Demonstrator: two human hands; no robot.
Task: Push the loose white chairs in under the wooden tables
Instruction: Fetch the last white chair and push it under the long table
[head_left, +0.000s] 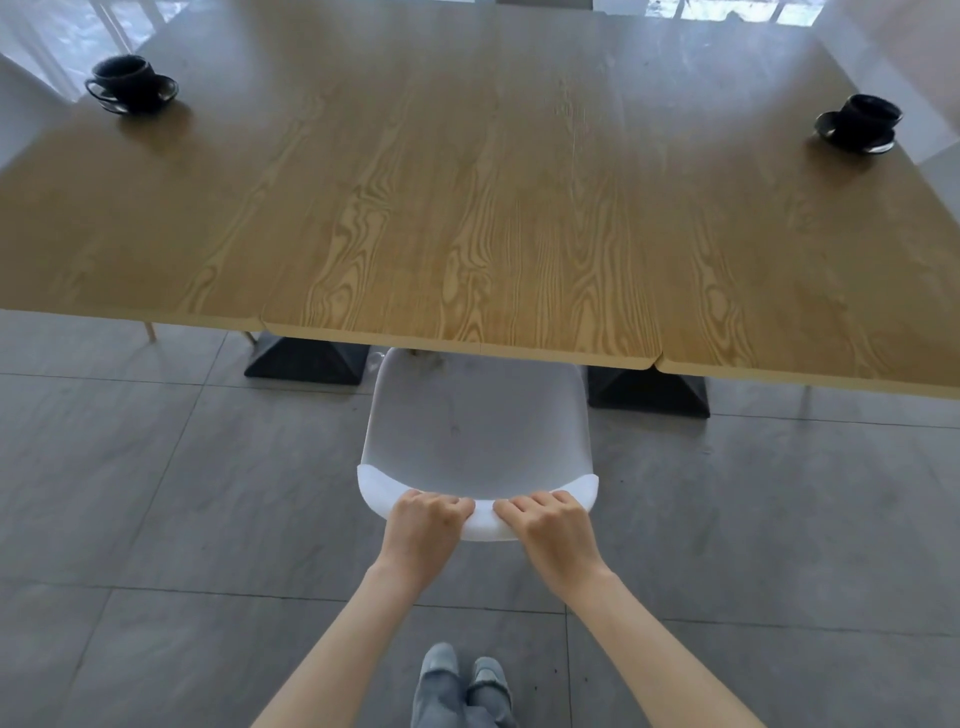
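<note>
Chair (475, 421), white and moulded, stands on the grey tiled floor (156, 493) with the front of its seat just under the near edge of the wooden tabletop (467, 208); most of the seat and the whole backrest are out in the open. Both hands grip the top rim of the backrest, side by side near its middle. The left hand (423, 530) has its fingers (436, 501) curled over the rim and closed on it, and the right hand (550, 530) does the same, its knuckles almost touching the left's. Two dark bases (306, 358) hold up the tabletop, one on each side of the chair. On the far left corner sits a black cup on a saucer (132, 83), and a second black cup and saucer (860, 122) sits far right. The person's jeans and shoes (462, 680) show below.
</note>
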